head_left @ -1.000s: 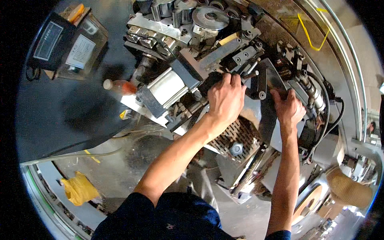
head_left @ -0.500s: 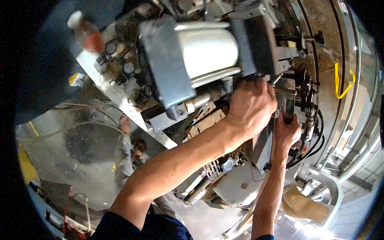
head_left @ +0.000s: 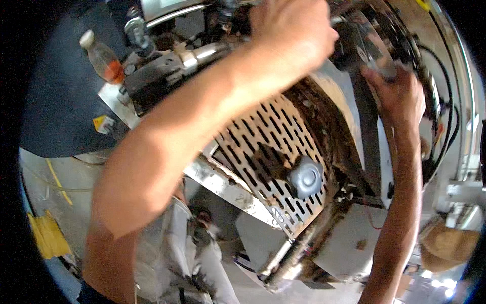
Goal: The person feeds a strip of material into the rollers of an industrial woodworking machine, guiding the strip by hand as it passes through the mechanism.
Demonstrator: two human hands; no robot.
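I see the left hand (head_left: 291, 35) at the upper edge of the machine (head_left: 349, 106), fingers curled down over dark metal parts there; blur hides what the hand grips, so I cannot tell how far it is closed. The left forearm crosses diagonally over the slotted metal plate (head_left: 268, 152), which is rusted along its right border. A round grey knob (head_left: 305, 177) sits on the plate near its lower right corner. The right hand (head_left: 400, 96) is at the machine's upper right side, fingers wrapped around a blurred metal part (head_left: 377, 61); the grip appears closed. Black cables (head_left: 445, 131) run along the machine's right edge. A clear bottle with orange contents (head_left: 103, 58) stands on the dark surface (head_left: 61, 101) at the machine's upper left corner. A yellow cloth (head_left: 48, 235) lies on the floor, lower left.
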